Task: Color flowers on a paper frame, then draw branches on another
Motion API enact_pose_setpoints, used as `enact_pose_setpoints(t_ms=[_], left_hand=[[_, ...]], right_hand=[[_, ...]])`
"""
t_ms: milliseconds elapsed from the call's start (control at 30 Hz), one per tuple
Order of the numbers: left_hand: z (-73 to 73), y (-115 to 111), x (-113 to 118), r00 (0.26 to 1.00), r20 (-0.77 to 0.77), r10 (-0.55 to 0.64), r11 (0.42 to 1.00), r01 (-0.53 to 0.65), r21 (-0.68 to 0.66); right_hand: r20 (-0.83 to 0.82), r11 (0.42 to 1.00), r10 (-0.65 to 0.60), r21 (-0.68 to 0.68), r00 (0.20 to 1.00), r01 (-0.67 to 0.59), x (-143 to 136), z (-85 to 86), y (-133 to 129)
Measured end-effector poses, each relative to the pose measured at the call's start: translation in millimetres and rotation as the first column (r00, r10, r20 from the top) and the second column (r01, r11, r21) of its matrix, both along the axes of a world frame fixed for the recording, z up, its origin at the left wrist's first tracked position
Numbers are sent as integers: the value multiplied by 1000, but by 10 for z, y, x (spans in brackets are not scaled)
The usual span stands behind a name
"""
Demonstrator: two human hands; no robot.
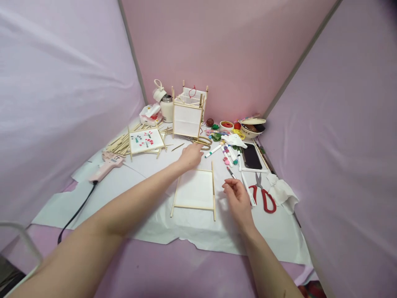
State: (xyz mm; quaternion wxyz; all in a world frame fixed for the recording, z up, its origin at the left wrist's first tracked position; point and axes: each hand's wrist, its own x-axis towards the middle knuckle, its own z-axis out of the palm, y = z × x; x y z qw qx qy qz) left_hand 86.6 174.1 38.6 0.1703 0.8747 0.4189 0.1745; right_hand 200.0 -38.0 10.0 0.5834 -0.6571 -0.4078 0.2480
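Note:
My left hand (191, 157) reaches forward over the paper, its fingertips at the handles of the gold-handled scissors (204, 142). Those fingertips are partly hidden, so whether they grip the handles does not show. My right hand (238, 200) hovers, fingers loosely curled and nothing visible in it, beside a white pen (249, 192) and a red-tipped marker (231, 171). Between my forearms lies a frame of thin wooden sticks backed with white sheet (194, 189). Beyond the left hand stands a box-shaped stick frame with white panels (187, 120) and a red loop on top.
A pink glue gun (107, 167) with a black cord lies left, near a stick pile (119, 140) and a flower-painted panel (145, 141). Red-handled scissors (263, 198), a phone (252, 156) and several markers (228, 155) lie right. A white bottle (166, 109) stands behind.

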Motion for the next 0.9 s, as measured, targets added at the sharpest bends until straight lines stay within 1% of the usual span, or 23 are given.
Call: enact_pose_setpoints(t_ms=[33, 67, 133, 167, 233, 300, 367, 433, 567, 633, 700, 733, 800, 900], left_hand=[[-32, -25, -132, 1000, 7, -14, 1000, 14, -7], [-70, -69, -260, 999, 15, -30, 999, 31, -14], [-151, -218, -483, 997, 25, -70, 997, 71, -30], [-188, -317, -570, 995, 25, -95, 995, 95, -37], [-247, -537, -694, 987, 17, -157, 986, 158, -54], [-295, -739, -757, 976, 16, -217, 974, 217, -63], [-346, -880, -775, 967, 7, -254, 965, 254, -70], [-402, -956, -760, 968, -13, -252, 966, 250, -70], [-469, -1038, -664, 976, -84, -201, 980, 199, -31], [-452, -1093, -607, 973, -172, -157, 988, 156, -16], [-409, -1153, -561, 953, -276, -122, 992, 126, -4], [-386, -1180, -544, 941, -318, -117, 992, 123, -2], [-350, -1216, -526, 922, -367, -121, 992, 128, -4], [-348, -1227, -529, 916, -381, -122, 992, 128, -8]], right_hand=[[126, 1000, 26, -9, 992, -25, -7, -35, 5], [259, 998, 60, -18, 964, -58, -17, -71, 9], [482, 990, 142, -67, 865, -125, -48, -141, 18], [557, 984, 179, -105, 811, -145, -67, -169, 23], [649, 970, 239, -198, 722, -143, -105, -208, 35], [696, 953, 286, -281, 658, -117, -137, -222, 50], [720, 935, 324, -343, 614, -92, -153, -212, 66], [731, 918, 356, -389, 582, -74, -151, -186, 80], [726, 892, 400, -449, 560, -54, -103, -131, 92], [720, 889, 409, -454, 560, -64, -59, -119, 89], [723, 901, 390, -426, 570, -77, 3, -119, 84], [727, 915, 363, -397, 583, -75, 42, -122, 82], [734, 948, 270, -315, 624, -40, 129, -132, 84], [721, 974, 122, -219, 682, 57, 252, -146, 98]])
